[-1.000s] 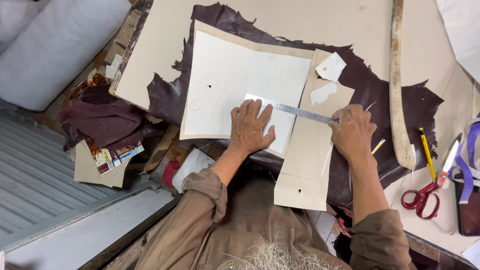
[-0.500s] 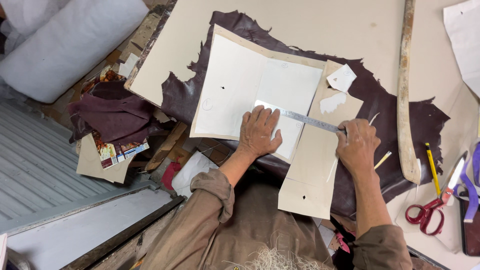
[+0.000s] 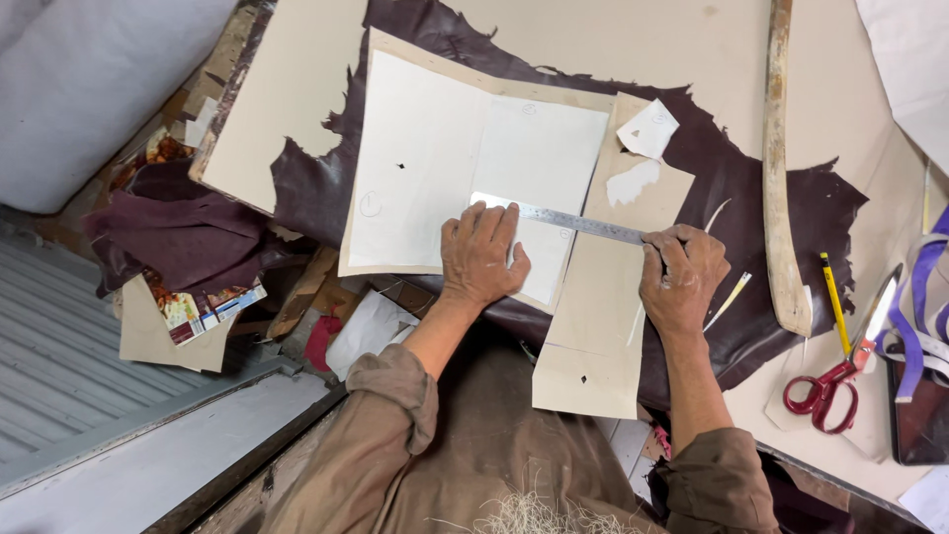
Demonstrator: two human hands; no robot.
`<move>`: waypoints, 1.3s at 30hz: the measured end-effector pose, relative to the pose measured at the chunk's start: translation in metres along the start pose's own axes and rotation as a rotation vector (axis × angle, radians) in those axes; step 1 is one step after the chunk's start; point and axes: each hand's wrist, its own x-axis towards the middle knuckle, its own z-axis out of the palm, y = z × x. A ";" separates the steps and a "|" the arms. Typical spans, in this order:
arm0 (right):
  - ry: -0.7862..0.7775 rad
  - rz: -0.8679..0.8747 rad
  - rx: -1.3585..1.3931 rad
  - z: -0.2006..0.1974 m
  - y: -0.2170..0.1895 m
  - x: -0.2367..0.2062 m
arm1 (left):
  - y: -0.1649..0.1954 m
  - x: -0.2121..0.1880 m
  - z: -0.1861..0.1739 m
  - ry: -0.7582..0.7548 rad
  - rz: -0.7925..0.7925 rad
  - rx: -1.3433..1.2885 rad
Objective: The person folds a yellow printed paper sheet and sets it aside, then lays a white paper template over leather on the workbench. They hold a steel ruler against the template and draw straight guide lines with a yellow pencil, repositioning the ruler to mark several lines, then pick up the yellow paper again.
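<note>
Dark maroon leather (image 3: 751,198); cream card pattern (image 3: 465,168); red-handled scissors (image 3: 825,391) (pencil (image 3: 835,302) seemingly yellow).

A single head-worn camera looks almost straight down from above the person, close enough that their sleeves fill the bottom of the frame. The worktop (image 3: 297,138) runs tilted across the upper and right parts, with the hands, left hand (image 3: 481,255) and right hand (image 3: 682,277), near the centre. Floor and clutter take the left edge; no second view overlaps.
</note>
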 end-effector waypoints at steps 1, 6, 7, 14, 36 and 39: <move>0.005 -0.004 0.001 0.000 0.001 0.000 | 0.000 -0.001 0.000 0.000 -0.001 -0.001; 0.004 -0.005 0.017 0.001 0.004 -0.003 | 0.002 -0.003 0.002 0.005 -0.009 0.009; 0.004 -0.005 0.020 0.001 0.004 -0.003 | 0.002 -0.003 0.002 0.003 -0.011 0.011; -0.097 0.032 0.045 -0.010 0.003 0.006 | 0.001 -0.002 0.003 -0.056 -0.019 0.008; -0.238 0.111 0.158 -0.012 0.013 0.015 | -0.002 -0.003 0.006 -0.030 -0.002 -0.009; -0.237 0.098 0.148 -0.012 0.014 0.013 | -0.001 -0.003 0.005 -0.034 -0.005 -0.004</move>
